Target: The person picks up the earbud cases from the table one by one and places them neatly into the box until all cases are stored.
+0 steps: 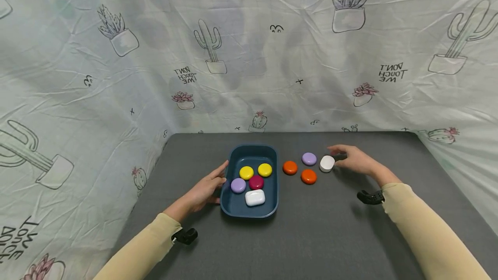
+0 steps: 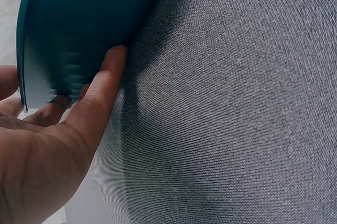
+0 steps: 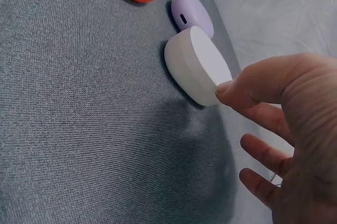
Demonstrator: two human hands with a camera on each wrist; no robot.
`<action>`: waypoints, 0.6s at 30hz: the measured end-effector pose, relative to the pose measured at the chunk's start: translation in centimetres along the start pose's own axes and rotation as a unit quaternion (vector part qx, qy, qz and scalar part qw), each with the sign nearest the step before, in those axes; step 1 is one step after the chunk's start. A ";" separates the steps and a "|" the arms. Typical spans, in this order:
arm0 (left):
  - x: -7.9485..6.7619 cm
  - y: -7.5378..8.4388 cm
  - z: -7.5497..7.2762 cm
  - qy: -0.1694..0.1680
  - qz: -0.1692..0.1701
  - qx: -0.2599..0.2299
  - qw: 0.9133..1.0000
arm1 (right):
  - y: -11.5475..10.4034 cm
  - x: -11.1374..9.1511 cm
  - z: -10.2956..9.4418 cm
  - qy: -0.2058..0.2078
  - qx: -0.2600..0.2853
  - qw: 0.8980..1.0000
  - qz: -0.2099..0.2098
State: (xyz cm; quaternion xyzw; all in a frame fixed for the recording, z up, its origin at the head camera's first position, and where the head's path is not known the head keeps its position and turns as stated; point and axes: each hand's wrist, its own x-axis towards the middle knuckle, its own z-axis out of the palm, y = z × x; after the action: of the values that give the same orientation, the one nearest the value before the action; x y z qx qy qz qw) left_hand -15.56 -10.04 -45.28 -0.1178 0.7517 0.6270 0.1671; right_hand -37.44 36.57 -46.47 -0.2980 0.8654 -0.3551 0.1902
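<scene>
My left hand (image 1: 204, 190) rests along the left side of a dark blue tray (image 1: 249, 216), its fingers and thumb spread against the outer wall. In the tray lie two yellow discs, a purple disc (image 1: 238, 186), a dark red disc (image 1: 256, 182) and a white rounded case (image 1: 255, 198). At the right, my right hand (image 1: 355, 159) reaches beside a small white, flat-topped round piece (image 3: 192, 63). The thumb tip is right at its edge in the right wrist view, the other fingers loosely extended. Nothing is gripped there.
Between the tray and the white piece lie two orange discs (image 1: 309, 176) and a rounded purple piece (image 3: 192, 13) with a dark slot. All stand on a grey cloth-covered table (image 1: 295, 245). A white sheet with cactus drawings (image 1: 249, 46) hangs behind and on the left.
</scene>
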 end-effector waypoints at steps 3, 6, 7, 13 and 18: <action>0.0 0.0 0.0 0.001 -0.001 0.001 1.000 | 0.3 0.1 0.3 -0.001 0.009 1.000 -0.003; 0.0 0.0 0.0 0.002 -0.001 -0.001 1.000 | 0.4 0.2 0.5 -0.007 0.023 1.000 -0.006; 0.0 0.0 0.0 0.002 -0.001 -0.002 1.000 | 0.5 0.3 0.6 -0.010 0.025 1.000 -0.008; 0.0 0.0 0.0 0.001 0.000 -0.003 1.000 | 0.7 0.3 1.0 -0.022 0.021 0.999 -0.015; -0.1 0.0 0.0 -0.001 0.002 -0.001 1.000 | 1.1 0.1 1.1 -0.020 0.010 0.999 -0.028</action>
State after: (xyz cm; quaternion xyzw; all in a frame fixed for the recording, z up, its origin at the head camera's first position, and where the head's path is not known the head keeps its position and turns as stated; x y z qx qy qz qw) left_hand -15.52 -10.06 -45.24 -0.1161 0.7512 0.6281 0.1667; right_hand -37.35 36.55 -47.99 -0.3269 0.8491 -0.3631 0.2008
